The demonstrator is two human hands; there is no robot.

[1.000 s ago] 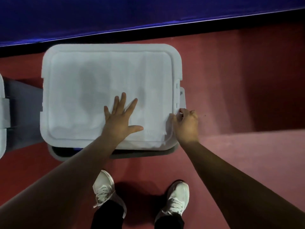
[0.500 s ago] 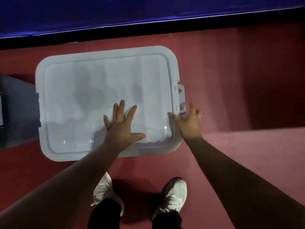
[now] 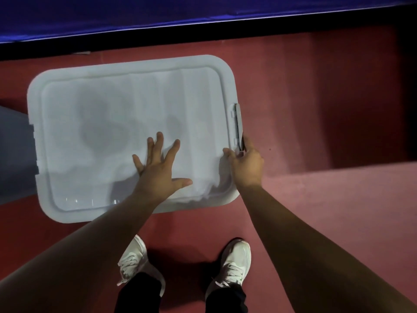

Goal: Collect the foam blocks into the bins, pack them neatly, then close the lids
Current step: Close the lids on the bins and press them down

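A pale translucent lid [image 3: 94, 123] lies flat over the bin on the red floor and covers it fully. Dim shapes show through it; no foam block is plainly visible. My left hand [image 3: 158, 168] rests palm down on the lid with its fingers spread. My right hand [image 3: 247, 164] is at the lid's right edge, its fingers curled around the lower end of the grey side latch [image 3: 238, 123], which stands folded up against the edge.
A second grey bin [image 3: 13, 154] sits at the left edge, touching the first. A dark wall base and blue padding [image 3: 203, 12] run along the back. My two white shoes [image 3: 234, 265] stand just in front of the bin. Open red floor stretches to the right.
The lid has settled square and flat over the bin. My right hand went from the lid's corner to gripping the side latch, which has swung up against the edge.
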